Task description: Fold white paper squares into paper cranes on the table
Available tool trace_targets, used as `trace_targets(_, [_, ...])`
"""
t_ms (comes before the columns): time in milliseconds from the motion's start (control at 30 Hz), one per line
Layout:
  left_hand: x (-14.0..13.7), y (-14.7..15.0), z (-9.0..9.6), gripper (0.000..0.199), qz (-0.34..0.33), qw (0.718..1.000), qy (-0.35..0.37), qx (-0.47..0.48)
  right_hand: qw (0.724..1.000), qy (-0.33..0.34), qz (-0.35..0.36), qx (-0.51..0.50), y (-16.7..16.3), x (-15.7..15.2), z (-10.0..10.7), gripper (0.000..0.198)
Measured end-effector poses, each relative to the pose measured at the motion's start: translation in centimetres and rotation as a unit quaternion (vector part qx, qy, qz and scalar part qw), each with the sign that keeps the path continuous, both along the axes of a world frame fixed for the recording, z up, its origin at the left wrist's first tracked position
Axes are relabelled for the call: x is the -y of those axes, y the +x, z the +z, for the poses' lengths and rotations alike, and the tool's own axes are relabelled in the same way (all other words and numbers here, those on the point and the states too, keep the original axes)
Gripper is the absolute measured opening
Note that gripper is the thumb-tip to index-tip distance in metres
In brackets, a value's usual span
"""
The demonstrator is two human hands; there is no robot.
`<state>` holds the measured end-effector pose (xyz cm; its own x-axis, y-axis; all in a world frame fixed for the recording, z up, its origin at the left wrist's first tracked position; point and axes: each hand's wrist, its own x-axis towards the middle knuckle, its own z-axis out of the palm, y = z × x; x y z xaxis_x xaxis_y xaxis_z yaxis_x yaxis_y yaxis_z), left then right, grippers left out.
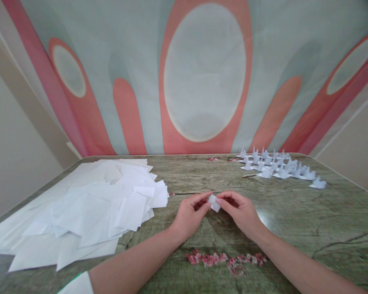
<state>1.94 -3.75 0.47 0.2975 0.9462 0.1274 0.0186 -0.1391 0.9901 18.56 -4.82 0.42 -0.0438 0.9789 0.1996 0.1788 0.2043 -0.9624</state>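
A small folded piece of white paper [214, 203] is held up between my two hands, a little above the table. My left hand [190, 213] pinches its left corner between thumb and fingers. On the other side, my right hand [243, 210] grips the right edge in the same way, thumb in front. The paper looks like a small tilted square; its back and my fingertips behind it are hidden.
A wide heap of loose white paper sheets [95, 208] covers the table's left side. At the back right stand several folded white paper cranes [283, 171] in rows. The wood-grain table [294, 216] has printed pink flowers and meets a patterned backdrop [205, 73].
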Motion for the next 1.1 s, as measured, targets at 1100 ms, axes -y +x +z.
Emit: trace_targets(1100, [0.2,-0.4,0.7,0.026,0.041,0.986,0.091,-0.134,0.996,0.011,0.039,0.084,0.1,-0.1,0.0,0.017])
